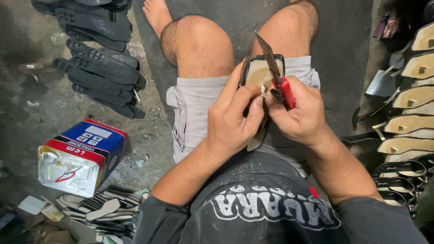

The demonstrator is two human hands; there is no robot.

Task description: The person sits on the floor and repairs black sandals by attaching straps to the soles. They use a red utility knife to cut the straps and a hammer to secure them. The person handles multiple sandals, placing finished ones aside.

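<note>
I look down from the head camera at a seated person, and both hands work over the lap. The left hand (233, 119) holds a shoe insole (261, 74), a beige piece with a dark edge, which stands almost upright between the thighs, above the grey shorts (194, 108). The fingers (246, 97) of this hand are clamped on the insole's side, and the thumb presses near its middle. The right hand (300, 113) is closed around the red handle of a utility knife (276, 72). Its fingers are wrapped tight on the handle, and the long blade points up and away from the body, lying across the right part of the insole. I cannot tell if the blade edge touches the material or only passes in front of it.

On the floor at the left lies a metal can (81, 156), tipped on its side, with blue and red sides and a silver top. Just beside it, nearer to the person, there is a heap of flat insole pieces (101, 210). Further away, at the upper left, dark rubber soles (101, 68) lie in an overlapping pile. At the right edge, beige shoe bottoms (411, 101) with dark rims stand in a row, one after another. A bare foot (157, 13) rests on the floor at the top.
</note>
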